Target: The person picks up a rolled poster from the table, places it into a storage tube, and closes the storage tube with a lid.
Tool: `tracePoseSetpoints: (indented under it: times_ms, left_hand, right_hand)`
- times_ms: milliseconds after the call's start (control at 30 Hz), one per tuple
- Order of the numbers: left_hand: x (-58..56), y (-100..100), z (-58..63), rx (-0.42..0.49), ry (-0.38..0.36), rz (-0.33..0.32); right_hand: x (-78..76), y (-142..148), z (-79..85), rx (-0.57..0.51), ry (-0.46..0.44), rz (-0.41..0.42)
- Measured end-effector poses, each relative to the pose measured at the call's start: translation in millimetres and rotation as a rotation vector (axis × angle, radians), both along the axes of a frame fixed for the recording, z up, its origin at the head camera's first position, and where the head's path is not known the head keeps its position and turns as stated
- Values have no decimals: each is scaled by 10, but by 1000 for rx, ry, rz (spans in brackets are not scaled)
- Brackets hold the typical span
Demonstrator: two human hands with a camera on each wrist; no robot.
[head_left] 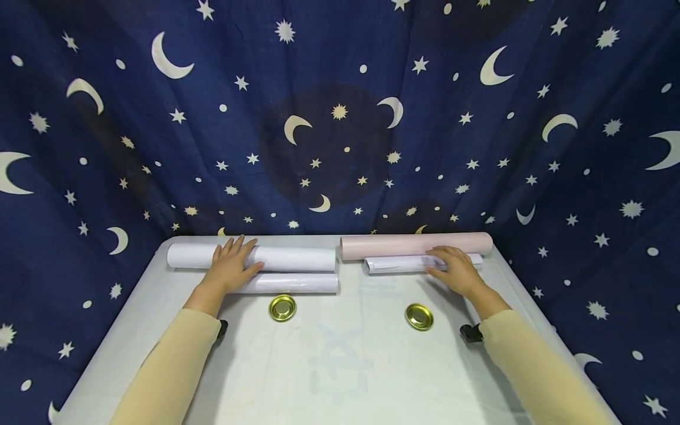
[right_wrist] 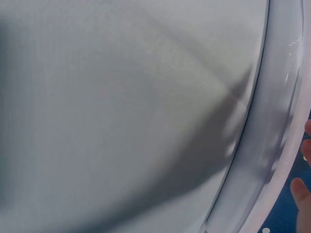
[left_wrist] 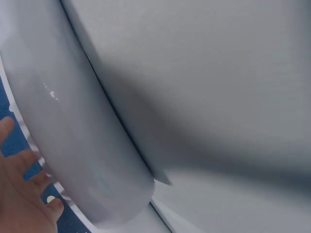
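Note:
My left hand (head_left: 228,270) spreads its fingers over a thick white paper roll (head_left: 300,259). A slimmer, glossy white roll (head_left: 297,283) lies just in front, partly hidden by that hand. On the right, my right hand (head_left: 455,271) reaches over a thin white roll (head_left: 395,264), fingers slightly bent and not wrapped round it. Directly behind lies a thick pink roll (head_left: 398,244). The left wrist view shows a glossy white roll (left_wrist: 82,131) with the spread hand beyond it. Fingertips (right_wrist: 300,189) show past the thin roll (right_wrist: 265,107) in the right wrist view.
Two small gold dishes stand on the white table (head_left: 345,336), one left dish (head_left: 282,307) before the white rolls and one right dish (head_left: 419,317). A dark blue curtain (head_left: 329,71) with moons and stars surrounds the table's back and sides.

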State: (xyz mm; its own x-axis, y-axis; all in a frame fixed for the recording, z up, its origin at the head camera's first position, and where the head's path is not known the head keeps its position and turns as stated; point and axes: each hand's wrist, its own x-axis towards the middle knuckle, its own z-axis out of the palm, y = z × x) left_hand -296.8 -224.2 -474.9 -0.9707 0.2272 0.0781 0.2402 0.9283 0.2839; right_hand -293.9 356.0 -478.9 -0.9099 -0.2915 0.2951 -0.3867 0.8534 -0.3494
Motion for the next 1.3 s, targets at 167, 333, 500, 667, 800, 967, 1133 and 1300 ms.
tracePoseSetpoints:
  times_ms: [167,333,500,667,800,967,1133,1300]
  left_hand:
    - [-55,14,-18,-4,-23,7]
    - [-90,24,-14,5,-1,-30]
    - [-118,15,-14,56,43,-95]
    - [-156,-20,-38,79,38,-91]
    - [-178,-35,-37,107,31,-90]
    - [-177,-10,-23,139,18,-101]
    - [-191,20,-28,154,-5,-107]
    - [-215,36,6,155,-8,-125]
  right_hand:
    - [-16,-10,-26,-8,-17,-25]
    - [-36,-21,-72,-17,-28,-38]
    - [-39,-26,-121,-15,-39,-73]
    - [-38,-30,-149,-36,-44,-75]
    - [-47,-20,-181,-45,-7,-47]
    - [-51,-4,-187,-45,-4,16]
    - [-59,12,-178,-24,2,54]
    - [-50,30,-167,-44,-13,68]
